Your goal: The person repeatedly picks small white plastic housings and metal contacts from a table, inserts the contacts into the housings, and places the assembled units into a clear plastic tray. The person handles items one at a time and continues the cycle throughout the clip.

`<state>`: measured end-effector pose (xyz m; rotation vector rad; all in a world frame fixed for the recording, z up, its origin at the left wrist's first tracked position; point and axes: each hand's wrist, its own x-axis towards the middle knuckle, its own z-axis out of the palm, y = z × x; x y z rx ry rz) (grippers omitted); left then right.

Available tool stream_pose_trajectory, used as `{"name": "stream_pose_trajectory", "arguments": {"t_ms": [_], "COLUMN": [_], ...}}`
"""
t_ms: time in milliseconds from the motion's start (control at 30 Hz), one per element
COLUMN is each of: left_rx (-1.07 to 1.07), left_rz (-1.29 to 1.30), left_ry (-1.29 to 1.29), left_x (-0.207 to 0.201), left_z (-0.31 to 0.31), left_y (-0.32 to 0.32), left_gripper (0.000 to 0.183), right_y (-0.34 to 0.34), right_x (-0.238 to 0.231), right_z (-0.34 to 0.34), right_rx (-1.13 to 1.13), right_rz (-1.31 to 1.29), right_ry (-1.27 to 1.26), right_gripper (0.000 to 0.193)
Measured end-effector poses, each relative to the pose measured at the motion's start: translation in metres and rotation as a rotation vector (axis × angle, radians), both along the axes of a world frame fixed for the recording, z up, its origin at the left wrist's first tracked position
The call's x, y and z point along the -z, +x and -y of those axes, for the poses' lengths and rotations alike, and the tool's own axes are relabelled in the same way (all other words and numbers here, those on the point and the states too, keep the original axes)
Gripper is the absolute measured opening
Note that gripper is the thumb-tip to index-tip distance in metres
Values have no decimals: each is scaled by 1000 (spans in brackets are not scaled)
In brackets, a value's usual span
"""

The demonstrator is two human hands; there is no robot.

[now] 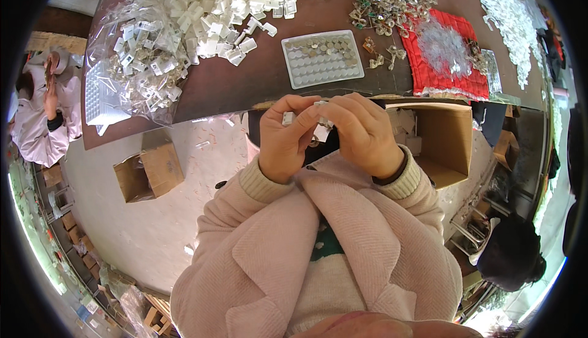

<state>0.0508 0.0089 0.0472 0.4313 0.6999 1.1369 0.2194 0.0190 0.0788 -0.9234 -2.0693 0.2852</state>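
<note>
Both of my hands are raised in front of my chest, just off the table's near edge, with their fingertips meeting. My left hand (283, 145) is closed in a pinch around a small white plastic piece (288, 118). My right hand (369, 139) pinches at the same spot, where a small pale part (322, 104) shows between the fingertips. Another whitish bit (321, 132) shows below the fingers. The fingers hide most of what is held, so whether these are one piece or several I cannot tell. Beyond my hands lies a white tray (295, 81) with small round discs in its far cups.
The brown table (245, 83) bears a heap of white plastic pieces (214, 7), a bag of small parts (144, 62), clear ring-like pieces (383, 1) and a red quilted cloth (422, 74). Cardboard boxes (162, 169) (450, 148) stand below. Another person (49, 117) sits at far left.
</note>
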Motion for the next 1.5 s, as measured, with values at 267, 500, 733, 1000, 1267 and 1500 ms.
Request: {"name": "stream_pose_trajectory", "arguments": {"t_ms": [267,500,733,1000,1267,1500], "left_rx": [-27,29,102,129,134,171], "left_rz": [-129,-125,3,56,58,21], "left_ry": [69,60,-53,-91,-36,-84], "left_x": [-2,7,8,11,8,0], "left_z": [-1,-4,-15,-19,-17,-17], "left_y": [-1,-2,-9,-12,-11,-17], "left_gripper": [10,14,26,32,26,25], "right_y": [0,12,60,72,92,95], "right_x": [1,4,37,38,30,40], "right_z": [6,-1,-68,-79,-103,-103], "right_rx": [157,176,662,641,428,446], "right_rz": [-156,-103,209,15,-873,-879], "right_ry": [-205,-226,53,-103,-511,-547], "right_gripper": [18,15,13,13,18,21]}}
